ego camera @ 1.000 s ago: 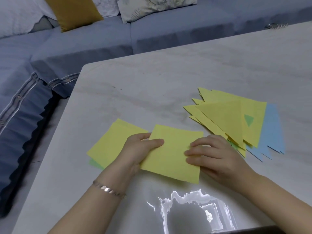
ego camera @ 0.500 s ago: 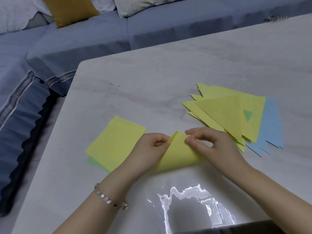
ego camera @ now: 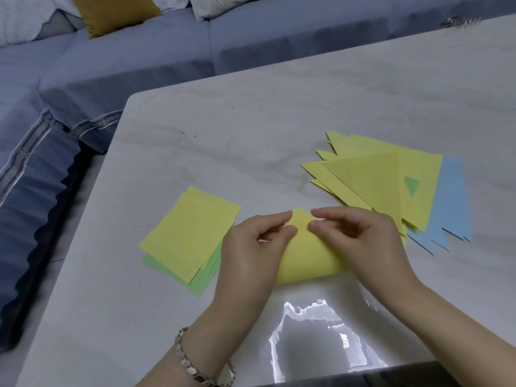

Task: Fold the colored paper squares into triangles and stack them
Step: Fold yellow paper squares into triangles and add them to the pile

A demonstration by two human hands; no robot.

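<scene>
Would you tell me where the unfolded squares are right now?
In the head view, the unfolded squares lie on the table, just left of the left hand, which pinches a sheet.

The left hand [ego camera: 251,247] and right hand [ego camera: 363,241] hide side corners of the yellow sheet [ego camera: 310,255]; the one-o'clock shiny item [ego camera: 460,22] is indistinct.

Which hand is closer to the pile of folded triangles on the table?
The right hand. It sits at the near edge of the pile of folded triangles; the left hand is farther off, beside the stack of flat squares. Both pinch the yellow sheet.
</scene>
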